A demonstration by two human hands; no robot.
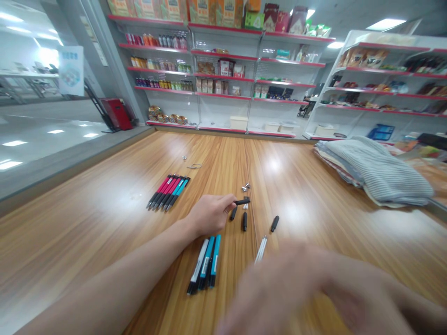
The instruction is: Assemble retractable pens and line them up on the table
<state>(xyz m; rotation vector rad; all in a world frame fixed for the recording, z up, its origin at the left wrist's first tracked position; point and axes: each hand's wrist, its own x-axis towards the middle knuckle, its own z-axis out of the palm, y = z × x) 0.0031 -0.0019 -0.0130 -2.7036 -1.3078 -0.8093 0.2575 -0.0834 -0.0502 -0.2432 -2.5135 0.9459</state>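
While left arm [118, 274] stretches forward, hand [212, 214] pinches black tube [242, 202].

The wood-grained table [104, 200] looks glossy, the black pen parts [245, 222] smooth plastic, the folded cloths [377, 167] matt and ribbed.

Bright indoor light from ceiling lamps [386, 24]. Hazy white glare patches on the tabletop [115, 181]; crisper lamp reflections on the floor [35, 123]. Shadows faint, soft-edged. Right hand [286, 281] heavily motion-blurred; left hand [211, 214] fairly sharp. Shelves [230, 56] soft in detail. Wide-angle stretch toward frame edges.
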